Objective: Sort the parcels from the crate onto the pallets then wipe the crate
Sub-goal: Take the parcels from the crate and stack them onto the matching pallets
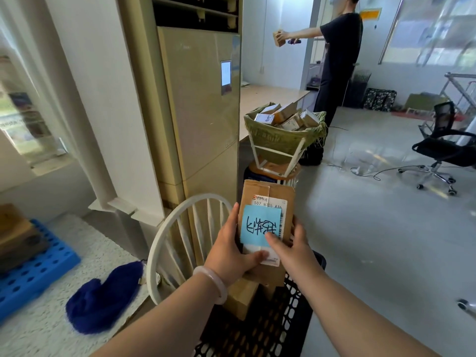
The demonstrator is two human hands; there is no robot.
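Two grips on the parcel (268, 197): left hand (229, 253) and right hand (292, 249) clamped its sides above the crate (257, 336), note (258, 222) facing up, likely for reading; pallet (33, 279) lay at eight o'clock.

The crate (270, 331) runs off the bottom edge, 1 box (239, 297) in it half hidden under the held parcel (280, 194). The pallet (38, 274) is cut by the left edge.
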